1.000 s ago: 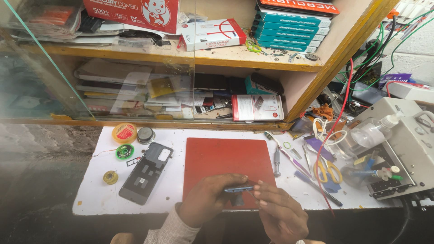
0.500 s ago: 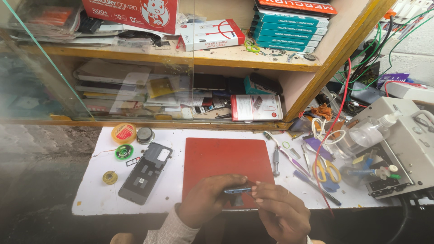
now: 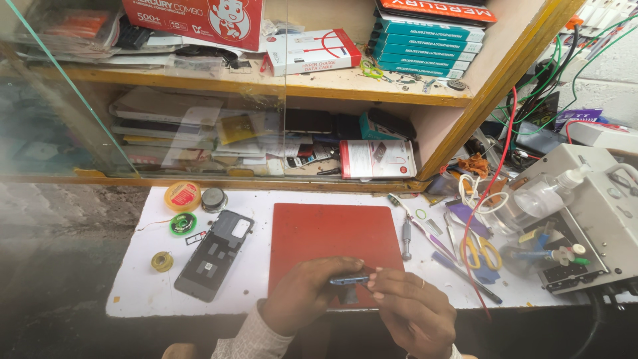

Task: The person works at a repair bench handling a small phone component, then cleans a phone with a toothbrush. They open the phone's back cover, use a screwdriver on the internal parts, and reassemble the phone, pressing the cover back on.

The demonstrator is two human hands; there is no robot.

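Left hand (image 3: 302,296) and right hand (image 3: 405,306) pinched a small blue part (image 3: 349,280) between fingers, low over the red mat (image 3: 329,236). Opened phone (image 3: 214,255) lay aside on the tabletop (image 3: 259,286), within reach.

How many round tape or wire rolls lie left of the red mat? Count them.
4: a yellow-red roll, a grey disc beside it, a green spool below, a small yellow spool nearest the table edge. Shelf clutter may hide more.
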